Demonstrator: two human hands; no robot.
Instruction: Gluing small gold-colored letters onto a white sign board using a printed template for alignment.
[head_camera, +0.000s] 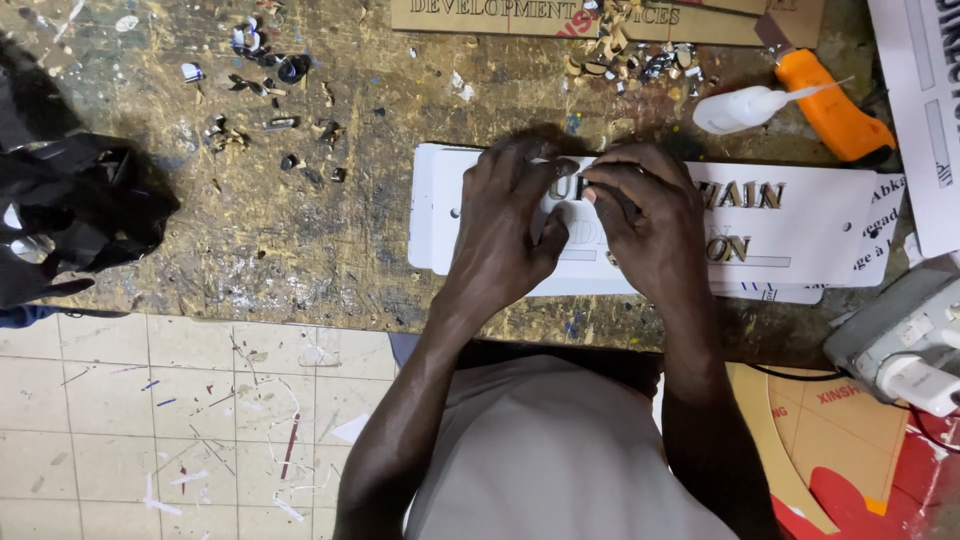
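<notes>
Hands meet over one white rectangular sign plate (640, 225) lying on the workbench (300, 250), long axis left to right. Left hand (510, 215) and right hand (645, 215) pinch a small letter piece (572, 187) on it. Beyond the plate: one white glue bottle (745, 107), one orange tool (835, 115).

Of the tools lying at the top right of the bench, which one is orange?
The utility knife is the orange one, lying slanted near the bench's right edge. The squeeze bottle beside it is white with a thin pointed nozzle.
</notes>
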